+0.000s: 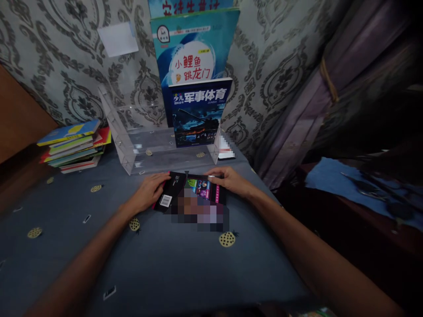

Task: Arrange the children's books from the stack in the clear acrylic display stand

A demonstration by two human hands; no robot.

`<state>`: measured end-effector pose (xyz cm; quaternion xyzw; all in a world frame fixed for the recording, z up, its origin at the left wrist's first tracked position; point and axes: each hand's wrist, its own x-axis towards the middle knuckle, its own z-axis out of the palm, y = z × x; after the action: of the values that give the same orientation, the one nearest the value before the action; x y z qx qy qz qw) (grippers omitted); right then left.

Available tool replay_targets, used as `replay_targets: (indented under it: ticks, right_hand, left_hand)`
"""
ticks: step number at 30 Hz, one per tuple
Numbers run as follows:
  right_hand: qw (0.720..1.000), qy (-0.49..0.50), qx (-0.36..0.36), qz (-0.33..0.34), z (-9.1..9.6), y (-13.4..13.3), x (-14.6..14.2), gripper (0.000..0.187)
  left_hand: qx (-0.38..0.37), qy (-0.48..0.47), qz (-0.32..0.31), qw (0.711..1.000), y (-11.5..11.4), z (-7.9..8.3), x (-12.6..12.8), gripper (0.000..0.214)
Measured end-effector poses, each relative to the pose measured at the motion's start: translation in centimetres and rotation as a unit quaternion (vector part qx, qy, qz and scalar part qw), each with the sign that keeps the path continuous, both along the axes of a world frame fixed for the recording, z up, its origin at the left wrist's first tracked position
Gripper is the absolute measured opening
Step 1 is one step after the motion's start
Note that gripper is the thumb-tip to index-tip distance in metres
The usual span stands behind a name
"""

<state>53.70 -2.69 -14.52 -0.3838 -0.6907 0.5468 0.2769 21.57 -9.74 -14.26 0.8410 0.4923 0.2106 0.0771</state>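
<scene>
A black book (174,184) with a barcode and pink edges lies on the cloth-covered table in front of me. Its right part shows small colourful pictures, and pixelation hides its lower middle. My left hand (149,192) grips the book's left edge, fingers curled over the dark cover. At the upper right corner, my right hand (227,179) pinches the edge between thumb and fingers. Just behind the book stands a clear acrylic rack (152,160). In its right end, a dark blue book with a tank on the cover (198,116) leans upright before taller teal books (194,35).
A stack of books (76,147) lies left of the rack. A pixelated white item (226,147) is by the rack's right end. Patterned wallpaper (264,39) and a tied curtain (297,110) stand behind. Beyond the table's right edge is a blue cloth (333,178) with dark items.
</scene>
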Motion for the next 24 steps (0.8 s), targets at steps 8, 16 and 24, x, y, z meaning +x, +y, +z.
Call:
replay_targets:
  ticks: [8, 16, 24]
  right_hand:
    - [0.97, -0.041, -0.106, 0.214, 2.4, -3.3, -1.9, 0.056]
    - [0.967, -0.036, -0.105, 0.229, 2.4, -4.6, -3.3, 0.057]
    - [0.957, -0.012, -0.133, 0.258, 2.5, -6.2, -4.3, 0.06]
  left_hand:
    - [0.025, 0.074, 0.049, 0.996, -0.8, 0.3, 1.5, 0.038]
    - [0.109, 0.134, 0.068, 0.983, -1.8, 0.3, 2.9, 0.034]
    - [0.091, 0.107, 0.044, 0.989, -1.3, 0.0, 3.1, 0.043]
